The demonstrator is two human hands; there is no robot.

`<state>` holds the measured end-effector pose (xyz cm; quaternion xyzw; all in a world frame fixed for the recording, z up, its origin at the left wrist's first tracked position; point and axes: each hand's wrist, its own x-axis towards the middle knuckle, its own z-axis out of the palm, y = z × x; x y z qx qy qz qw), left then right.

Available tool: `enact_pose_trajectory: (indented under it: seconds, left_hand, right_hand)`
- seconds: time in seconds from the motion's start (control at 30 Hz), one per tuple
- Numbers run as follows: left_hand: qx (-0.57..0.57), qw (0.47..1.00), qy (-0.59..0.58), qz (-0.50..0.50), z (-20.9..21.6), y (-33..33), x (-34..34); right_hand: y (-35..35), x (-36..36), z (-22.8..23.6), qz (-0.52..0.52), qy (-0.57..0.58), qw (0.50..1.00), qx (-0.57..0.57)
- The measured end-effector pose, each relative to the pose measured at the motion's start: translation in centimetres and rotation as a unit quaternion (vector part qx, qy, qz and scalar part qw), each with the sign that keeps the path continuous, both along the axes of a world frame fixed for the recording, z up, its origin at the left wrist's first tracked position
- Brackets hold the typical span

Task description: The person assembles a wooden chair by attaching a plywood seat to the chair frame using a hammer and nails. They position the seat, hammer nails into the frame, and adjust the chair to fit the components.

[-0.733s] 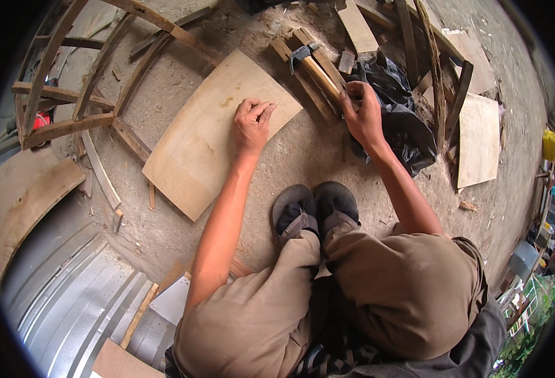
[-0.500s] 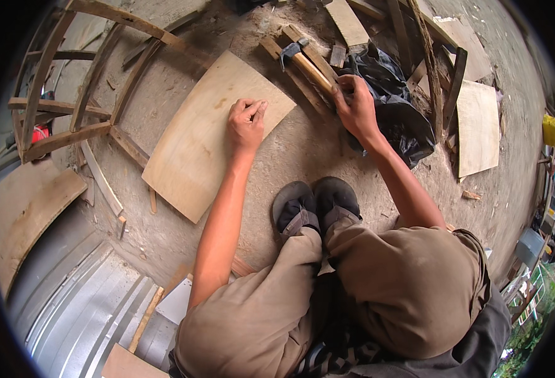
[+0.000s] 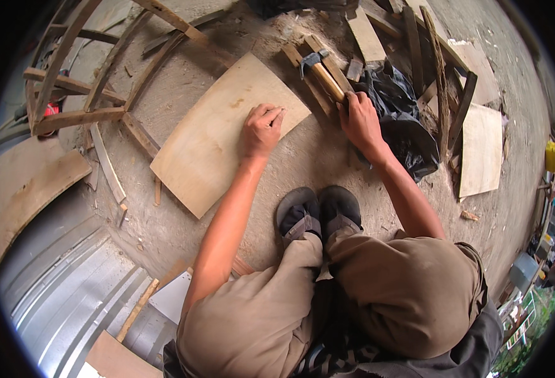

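Note:
A thin plywood sheet (image 3: 211,142) with a curved edge lies on the ground in front of my feet. Over its right part is my left hand (image 3: 263,131), fingertips pinched together; whatever they hold is too small to make out. To the right, a claw hammer (image 3: 328,80) with a pale wooden handle rests across two wooden slats (image 3: 307,82), its head pointing away from me. My right hand (image 3: 360,121) closes round the near end of that handle, partly hiding it. A black plastic bag (image 3: 409,135) lies just beside this hand.
An open wooden frame (image 3: 79,116) stands at the far left. Wood strips and a plywood offcut (image 3: 481,148) lie on the right, past the bag. Corrugated metal sheets (image 3: 79,293) cover the lower left. My sandalled feet (image 3: 318,214) are close together between my arms.
My right hand has shifted onto the hammer's handle end, its fingers now round it. The left hand keeps its pinch over the plywood. The whole view has shifted slightly.

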<state>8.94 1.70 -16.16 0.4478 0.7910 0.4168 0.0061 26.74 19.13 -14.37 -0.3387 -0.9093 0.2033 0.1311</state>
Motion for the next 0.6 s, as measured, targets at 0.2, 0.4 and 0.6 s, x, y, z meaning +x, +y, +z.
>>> enact_pose_trajectory:
  seconds: [0.2,0.4,0.6]
  left_hand:
    - [-0.017,1.0,0.016,-0.003,-0.2,-0.3,-0.1]
    - [-0.017,0.999,0.044,0.0,-0.8,-0.2,0.0]
    - [-0.02,0.999,0.042,0.005,-0.5,-0.3,0.1]
  right_hand:
    - [-1.1,-0.4,2.1,0.005,0.068,0.994,-0.091]
    - [-6.7,0.9,6.8,0.015,0.152,0.941,-0.303]
    - [-9.2,2.6,4.2,0.019,0.082,0.937,-0.339]
